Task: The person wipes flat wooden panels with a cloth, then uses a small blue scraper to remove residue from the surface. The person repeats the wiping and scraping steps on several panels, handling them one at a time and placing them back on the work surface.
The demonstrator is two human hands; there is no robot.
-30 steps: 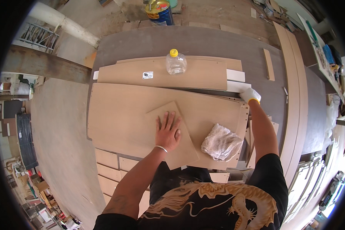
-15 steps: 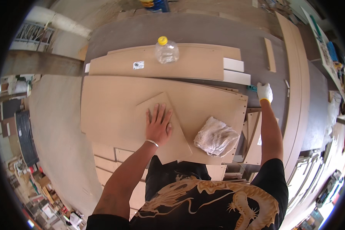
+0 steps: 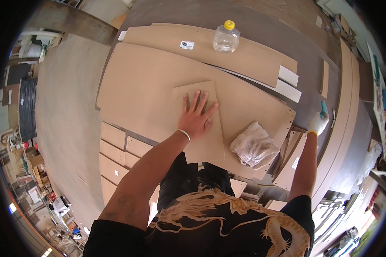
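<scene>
Left hand [image 3: 196, 120] is lying bare and flat on the small board [image 3: 205, 147], fingers spreading, thumb standing off to the right. Small board is a thin, smooth, tan rectangle. It's sitting askew on top of the big board [image 3: 137, 79], near edge running up to the person's waist. Big board is the same matte tan, with a row of small dark holes running down its right edge.

Right hand [image 3: 316, 123] is wearing a white glove with a yellow cuff, out at the far right above the dark table [image 3: 308, 53]. It's gripping a teal tool [image 3: 324, 109]; fingers look curled round it, but can't tell exactly how they're pinching.

Cloth [image 3: 254, 145] is lying on the big board, right of the small board: whitish, soft, crumpled into a thick wad.

Far side: clear, squat, round-shouldered bottle [image 3: 226, 39] with a yellow cap is standing on a long tan panel [image 3: 244, 58]. Smooth white strips [image 3: 288, 76] are poking out past the panel's right end. Narrow wood bar [image 3: 324, 79] is lying beyond the right hand, and long tan planks [image 3: 346, 103] are running along the right.
</scene>
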